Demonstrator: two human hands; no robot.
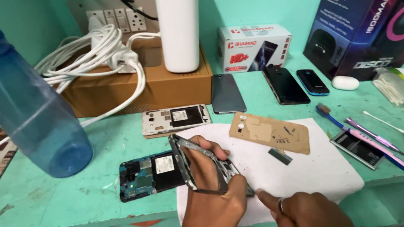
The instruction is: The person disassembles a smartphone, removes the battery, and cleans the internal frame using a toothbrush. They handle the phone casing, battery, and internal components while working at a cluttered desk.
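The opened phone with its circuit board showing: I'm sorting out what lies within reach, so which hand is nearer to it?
Left. The left hand holds a phone frame right beside the opened phone; the right hand sits farther right.

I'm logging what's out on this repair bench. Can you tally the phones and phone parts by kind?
Whole phones lying at the back: 3 (grey, black, small blue)
Opened phone bodies lying flat: 2 (white-framed, blue-board)
Phone frame held in left hand: 1
Tan back cover: 1
Loose battery: 1
Total: 8
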